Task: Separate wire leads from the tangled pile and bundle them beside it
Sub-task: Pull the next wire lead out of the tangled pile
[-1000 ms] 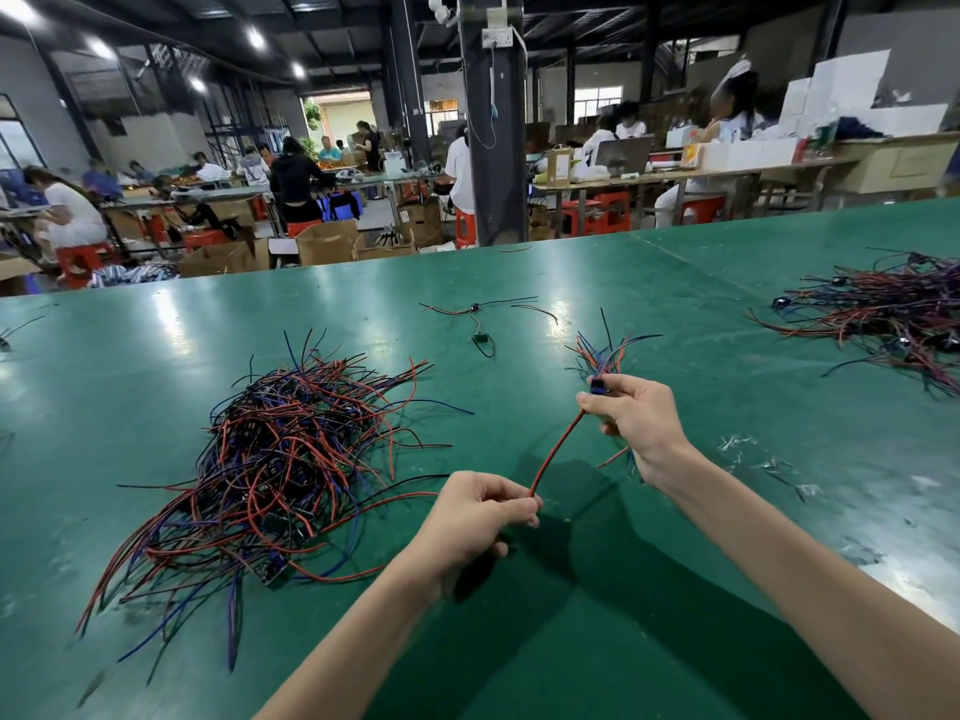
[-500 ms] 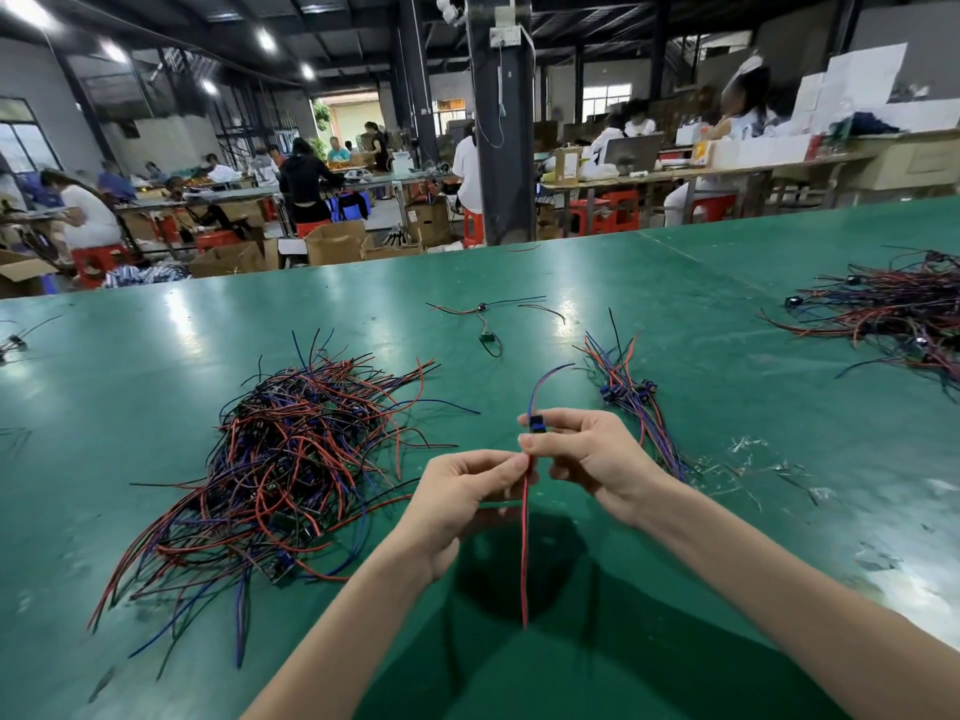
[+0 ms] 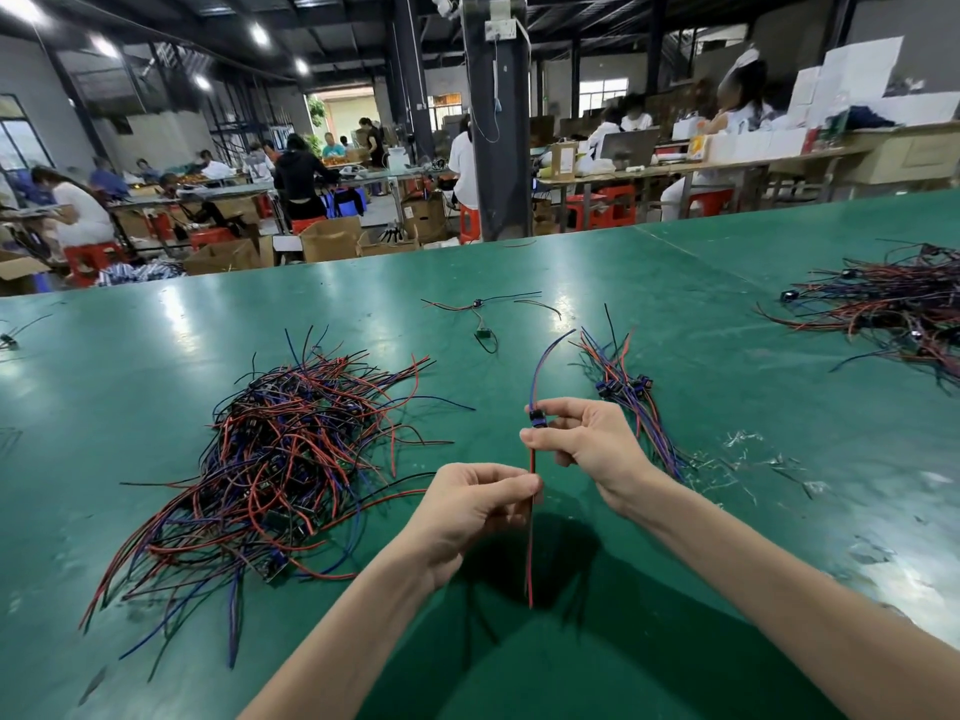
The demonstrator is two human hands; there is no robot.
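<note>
Fingertips [image 3: 525,481] of my left hand [image 3: 467,504] and right hand [image 3: 587,441] pinch one wire lead [image 3: 530,558] straight; next, I judge, it joins the bundle [image 3: 621,389].

Just the one head-worn view, looking forward and down from close above the left hand [image 3: 467,506] and right hand [image 3: 589,446], green table [image 3: 675,314] stretching beyond the fingers [image 3: 566,407], tangled pile [image 3: 291,459] left of them (wide lens, edges bowed), workshop benches [image 3: 727,166] far beyond.
</note>
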